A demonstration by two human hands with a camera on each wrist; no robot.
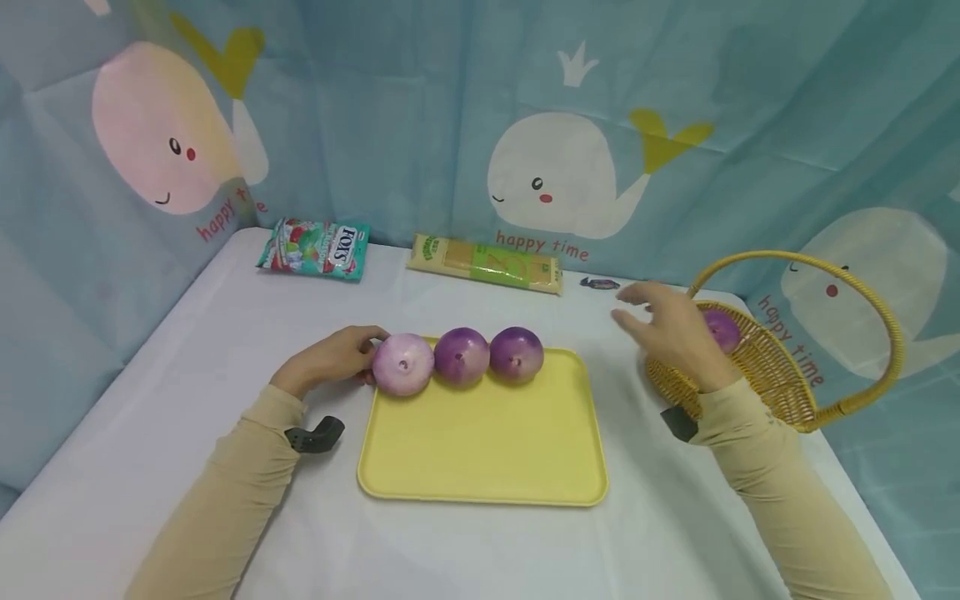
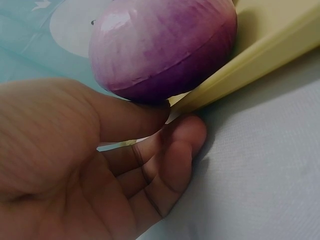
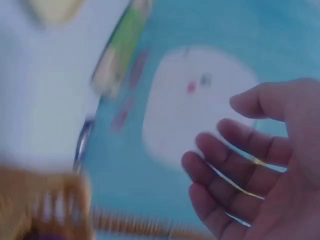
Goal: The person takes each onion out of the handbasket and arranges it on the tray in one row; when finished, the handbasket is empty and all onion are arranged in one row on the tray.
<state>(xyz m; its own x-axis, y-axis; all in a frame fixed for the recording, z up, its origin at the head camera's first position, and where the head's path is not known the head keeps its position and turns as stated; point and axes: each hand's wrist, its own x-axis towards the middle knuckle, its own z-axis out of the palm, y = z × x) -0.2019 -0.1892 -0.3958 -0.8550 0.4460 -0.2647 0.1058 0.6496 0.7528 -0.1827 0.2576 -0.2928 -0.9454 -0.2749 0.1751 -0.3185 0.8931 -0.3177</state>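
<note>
My left hand (image 1: 335, 360) is at the far left corner of the yellow tray (image 1: 483, 442); its thumb and curled fingers pinch the rim, as the left wrist view shows. Right by that thumb sits a pale purple onion (image 2: 165, 45), with a seam line around it. Two darker purple onions, the middle onion (image 1: 462, 357) and the right-hand onion (image 1: 517, 355), continue the row along the tray's far edge. My right hand (image 1: 671, 333) hovers over the wicker basket's left side, fingers spread and loosely bent, holding nothing. Another purple onion (image 1: 722, 332) lies inside the wicker basket (image 1: 780, 375).
Along the back of the white table lie a green candy bag (image 1: 315, 248), a long yellow-green packet (image 1: 487, 263) and a small dark wrapped item (image 1: 600, 284). The basket's tall handle (image 1: 862, 292) arches upward at the right. A blue whale-print curtain (image 1: 420, 117) surrounds the table.
</note>
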